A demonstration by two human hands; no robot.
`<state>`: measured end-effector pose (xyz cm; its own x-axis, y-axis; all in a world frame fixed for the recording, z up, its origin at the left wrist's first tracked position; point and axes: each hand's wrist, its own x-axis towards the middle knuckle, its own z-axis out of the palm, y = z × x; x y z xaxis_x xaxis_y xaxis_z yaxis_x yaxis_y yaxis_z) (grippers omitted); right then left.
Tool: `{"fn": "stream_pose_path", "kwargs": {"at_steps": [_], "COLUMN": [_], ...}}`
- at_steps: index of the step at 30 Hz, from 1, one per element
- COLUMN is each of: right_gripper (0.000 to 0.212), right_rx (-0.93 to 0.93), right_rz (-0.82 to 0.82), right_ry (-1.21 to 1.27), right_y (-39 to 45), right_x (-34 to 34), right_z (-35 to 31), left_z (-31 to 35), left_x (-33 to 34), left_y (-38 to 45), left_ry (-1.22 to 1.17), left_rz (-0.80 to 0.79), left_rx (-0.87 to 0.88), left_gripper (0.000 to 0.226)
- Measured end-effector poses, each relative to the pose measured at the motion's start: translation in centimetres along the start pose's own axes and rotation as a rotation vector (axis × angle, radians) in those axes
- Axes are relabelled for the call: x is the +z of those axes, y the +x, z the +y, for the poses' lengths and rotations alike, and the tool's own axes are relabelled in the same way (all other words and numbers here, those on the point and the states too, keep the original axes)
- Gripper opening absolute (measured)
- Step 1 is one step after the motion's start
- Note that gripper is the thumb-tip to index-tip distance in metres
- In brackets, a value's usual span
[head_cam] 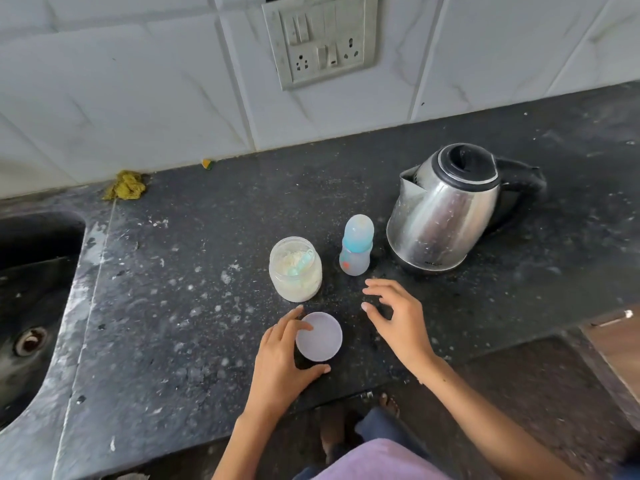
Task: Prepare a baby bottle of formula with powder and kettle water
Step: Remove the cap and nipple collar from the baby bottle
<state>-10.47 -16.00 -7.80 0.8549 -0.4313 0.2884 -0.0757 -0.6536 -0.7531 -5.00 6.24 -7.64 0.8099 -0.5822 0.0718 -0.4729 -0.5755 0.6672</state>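
Observation:
A clear jar of pale powder [295, 271] stands open on the black counter [194, 306], with a light blue scoop [302, 265] lying inside it. Its white round lid [319, 337] rests flat on the counter near the front edge, and my left hand [280, 358] curls around the lid with fingers and thumb on its rim. A small baby bottle [356, 249] with a blue collar and cloudy cap stands right of the jar. Behind it sits a steel kettle [446, 209] with a black lid and handle. My right hand [394, 317] hovers open in front of the bottle, holding nothing.
A dark sink [31, 296] is sunk into the counter at the left. A yellow scrub pad [125, 185] lies by the tiled wall. A switch and socket plate [320, 39] is on the wall above. The counter's front edge runs just before my body.

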Motion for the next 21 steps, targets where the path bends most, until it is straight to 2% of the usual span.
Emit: {"fn": "stream_pose_path", "kwargs": {"at_steps": [2,5,9,11,13,17,21], "right_gripper": [0.023,0.030,0.070,0.082,0.081,0.061,0.054], "right_rx": [0.017,0.116,0.306,0.353,0.352,0.311,0.322], "right_rz": [0.033,0.085,0.013,-0.028,-0.012,0.032,-0.145], "right_ry": [0.016,0.087,0.122,0.180,0.238,0.238,0.378], "right_y": [0.1,1.0,4.0,5.3,6.2,7.5,7.5], "right_x": [-0.5,-0.7,0.6,1.5,2.2,2.3,0.1], "right_z": [0.2,-0.2,-0.4,-0.6,-0.9,-1.3,-0.7], "left_z": [1.0,3.4,6.1,7.0,7.8,9.1,10.0], "left_x": [-0.4,-0.9,-0.9,-0.7,-0.6,0.0,0.4], "left_y": [0.1,1.0,3.3,4.5,5.5,6.9,7.8], "left_ry": [-0.027,-0.129,-0.260,-0.308,-0.350,-0.413,-0.399], "left_rz": [0.021,0.081,0.150,0.184,0.201,0.188,0.191], "left_rx": [0.002,0.036,0.046,0.029,0.044,0.084,0.104], "left_gripper": [0.060,0.038,0.033,0.036,0.035,0.042,0.051]}}
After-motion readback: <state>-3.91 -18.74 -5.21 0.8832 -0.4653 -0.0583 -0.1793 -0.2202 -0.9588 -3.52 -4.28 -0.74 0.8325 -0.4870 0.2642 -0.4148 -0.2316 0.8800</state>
